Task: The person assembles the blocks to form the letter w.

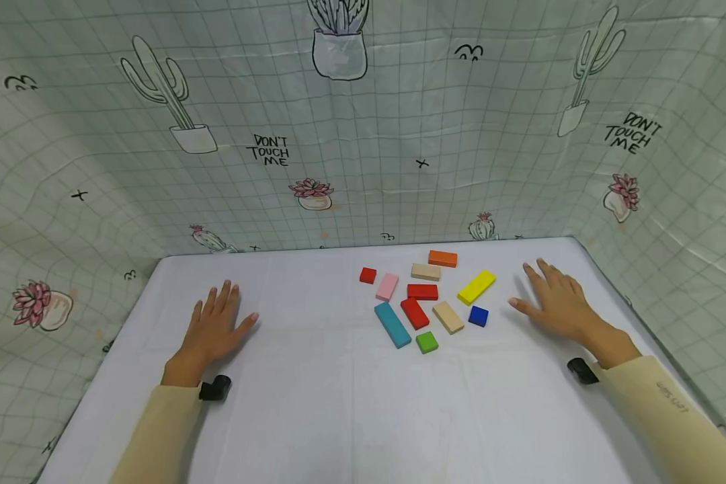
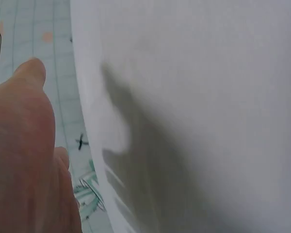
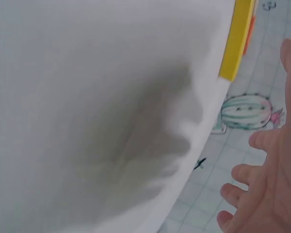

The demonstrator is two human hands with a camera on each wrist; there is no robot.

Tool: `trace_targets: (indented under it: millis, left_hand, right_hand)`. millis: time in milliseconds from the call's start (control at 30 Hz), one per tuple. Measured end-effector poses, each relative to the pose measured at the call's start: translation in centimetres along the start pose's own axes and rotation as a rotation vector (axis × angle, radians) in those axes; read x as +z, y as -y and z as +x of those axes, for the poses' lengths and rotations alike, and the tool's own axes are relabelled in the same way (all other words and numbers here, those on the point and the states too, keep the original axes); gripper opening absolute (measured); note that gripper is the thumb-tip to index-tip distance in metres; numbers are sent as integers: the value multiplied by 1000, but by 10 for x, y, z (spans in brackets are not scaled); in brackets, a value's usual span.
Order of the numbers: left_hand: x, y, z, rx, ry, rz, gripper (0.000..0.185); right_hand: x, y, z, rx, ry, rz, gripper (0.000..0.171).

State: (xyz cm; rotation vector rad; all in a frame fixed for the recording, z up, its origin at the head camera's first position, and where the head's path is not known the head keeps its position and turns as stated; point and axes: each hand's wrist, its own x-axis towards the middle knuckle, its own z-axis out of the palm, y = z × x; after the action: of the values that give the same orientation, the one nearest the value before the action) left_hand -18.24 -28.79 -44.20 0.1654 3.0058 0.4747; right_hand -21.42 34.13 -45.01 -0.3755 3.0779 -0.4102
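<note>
Both hands lie flat on the white table (image 1: pixel 314 403), fingers straight and holding nothing. My left hand (image 1: pixel 214 326) rests at the left, well away from the blocks. My right hand (image 1: pixel 553 299) rests at the right, its thumb close to a small blue block (image 1: pixel 478 316) and a long yellow block (image 1: pixel 476 287). Between the hands lies a cluster of flat wooden blocks: orange (image 1: pixel 442 258), beige (image 1: pixel 426 271), small red (image 1: pixel 368 275), pink (image 1: pixel 386 286), two red bars (image 1: pixel 422 292), teal (image 1: pixel 392 325), tan (image 1: pixel 448 316), green (image 1: pixel 426 342). The right wrist view shows the yellow block (image 3: pixel 236 41) and my fingers (image 3: pixel 262 194).
Cloth walls printed with cacti and "DON'T TOUCH ME" (image 1: pixel 269 150) enclose the table at back and both sides. Black wrist-camera mounts (image 1: pixel 214 388) sit at both wrists. The left wrist view shows only my hand (image 2: pixel 24 155) and its shadow on the table.
</note>
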Motion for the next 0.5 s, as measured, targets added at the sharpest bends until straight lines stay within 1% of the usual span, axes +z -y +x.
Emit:
trace_targets:
  millis: [200,367,500]
  left_hand:
    - [8,-27,1,42,-27,24,85]
    - [18,-42,4,92,-44,43,84]
    - [27,-53,6,131,-42,24,84]
  right_hand:
    - [4,23,0,-59,-12,-27,91]
    - [8,38,-2,-98,9,-30,91]
    - [10,50,-3,-125,20,-17,92]
